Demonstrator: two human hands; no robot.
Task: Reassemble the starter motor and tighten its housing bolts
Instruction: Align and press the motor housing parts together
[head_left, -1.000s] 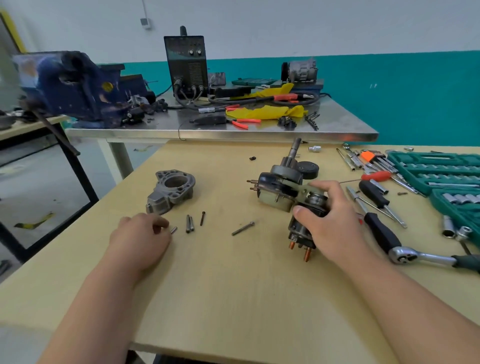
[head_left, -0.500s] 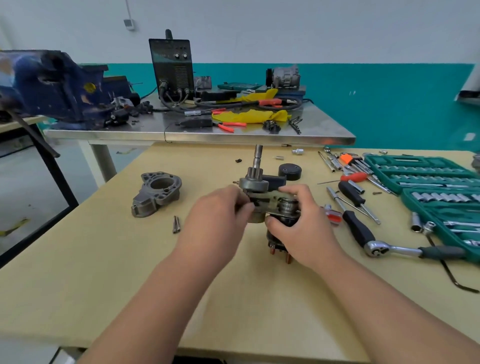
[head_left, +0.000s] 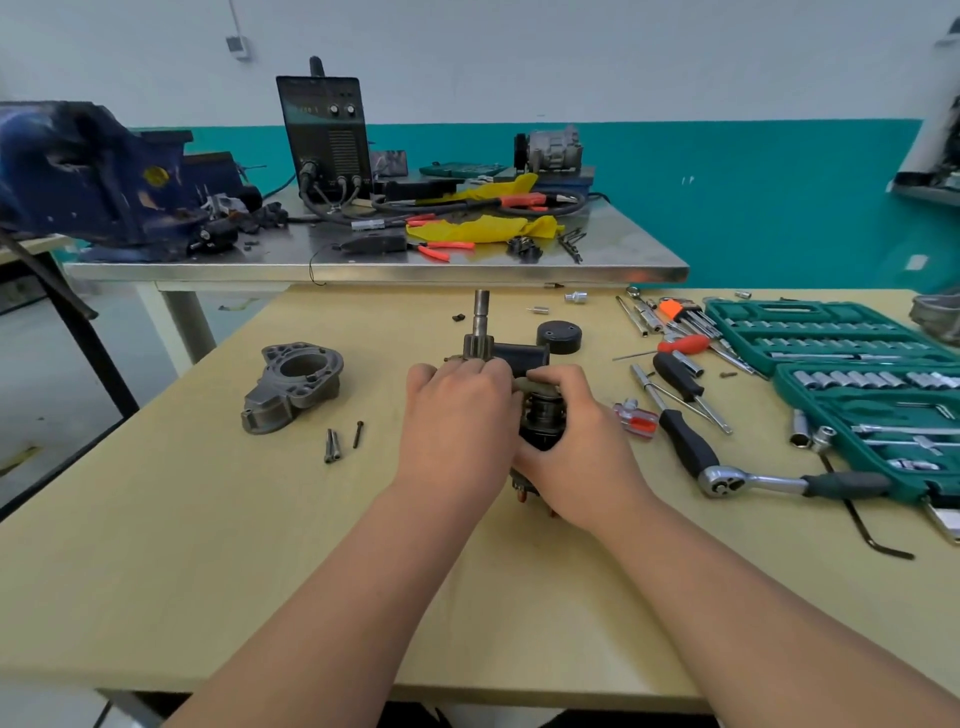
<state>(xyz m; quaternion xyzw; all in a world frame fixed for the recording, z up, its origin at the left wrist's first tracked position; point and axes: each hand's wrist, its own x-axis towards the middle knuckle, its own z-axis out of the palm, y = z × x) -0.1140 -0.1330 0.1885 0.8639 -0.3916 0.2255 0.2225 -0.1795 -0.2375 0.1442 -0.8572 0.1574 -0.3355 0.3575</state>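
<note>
Hands: left hand (head_left: 457, 415) and right hand (head_left: 576, 457) both grasp the motor (head_left: 543, 415).
Advice: hold shaft (head_left: 481, 317) upright and steady before fitting housing (head_left: 296, 384).

No lettering is legible in this workshop scene. The black welder (head_left: 326, 137), at 11 o'clock on the far worktop, carries a display and panel marks too blurred to read. Any print on the green socket case (head_left: 810, 312), at 2 o'clock, is too small to read.
</note>
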